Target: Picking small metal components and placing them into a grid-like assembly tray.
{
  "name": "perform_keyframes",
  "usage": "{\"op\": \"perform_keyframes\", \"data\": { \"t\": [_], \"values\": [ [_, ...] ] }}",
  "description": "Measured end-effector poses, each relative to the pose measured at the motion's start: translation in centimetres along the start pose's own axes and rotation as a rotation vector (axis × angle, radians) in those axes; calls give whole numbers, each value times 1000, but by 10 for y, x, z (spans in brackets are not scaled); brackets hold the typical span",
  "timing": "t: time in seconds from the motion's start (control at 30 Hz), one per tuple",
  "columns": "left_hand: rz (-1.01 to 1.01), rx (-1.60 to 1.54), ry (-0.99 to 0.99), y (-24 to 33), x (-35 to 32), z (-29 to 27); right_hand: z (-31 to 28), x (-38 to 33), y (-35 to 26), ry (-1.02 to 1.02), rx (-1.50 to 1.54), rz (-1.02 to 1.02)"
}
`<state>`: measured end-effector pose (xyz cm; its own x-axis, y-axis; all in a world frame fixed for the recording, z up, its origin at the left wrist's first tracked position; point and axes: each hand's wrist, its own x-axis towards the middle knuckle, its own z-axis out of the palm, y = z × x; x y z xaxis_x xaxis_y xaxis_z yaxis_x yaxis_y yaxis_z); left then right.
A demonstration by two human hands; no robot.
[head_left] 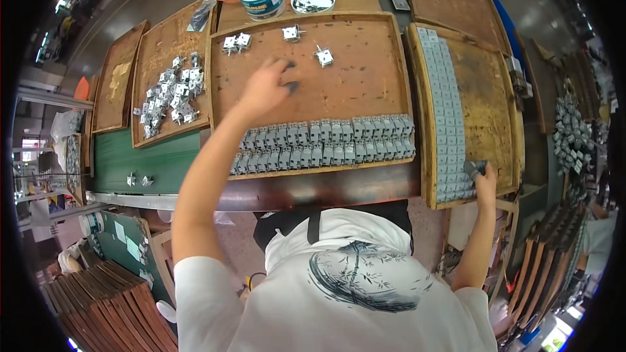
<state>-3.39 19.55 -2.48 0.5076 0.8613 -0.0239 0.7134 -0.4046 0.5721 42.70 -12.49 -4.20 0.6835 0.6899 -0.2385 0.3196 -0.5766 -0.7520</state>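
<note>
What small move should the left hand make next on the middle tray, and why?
Probably reach a little farther to the loose metal part. The left hand hovers on the middle tray with dark fingertips, just short of it, while the grey rows lie nearer the body.

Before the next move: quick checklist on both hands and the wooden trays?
1. Left hand over the middle wooden tray, dark fingertips down: ok.
2. Left hand holding a part: cannot tell.
3. Right hand on a small grey block at the right wooden tray: ok.
4. Two rows of grey blocks along the middle tray's near edge, unbroken: ok.
5. Loose metal parts within the left hand's reach: ok.
</note>
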Motion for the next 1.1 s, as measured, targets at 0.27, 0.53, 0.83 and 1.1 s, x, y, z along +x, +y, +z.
{"op": "perform_keyframes", "data": {
  "t": [0.27,0.53,0.83,1.1],
  "values": [
    [544,662,93,4,83,55,-5,-3,6,203,461,-148],
    [29,150,256,-6,26,24,59,-26,-90,-225,795,-227],
    [-188,-1567,436,7,-143,-22,203,-95,-221,-658,551,-293],
    [-206,-1564,623,7,-234,-8,249,-167,-283,-954,146,-739]
  ]
}}
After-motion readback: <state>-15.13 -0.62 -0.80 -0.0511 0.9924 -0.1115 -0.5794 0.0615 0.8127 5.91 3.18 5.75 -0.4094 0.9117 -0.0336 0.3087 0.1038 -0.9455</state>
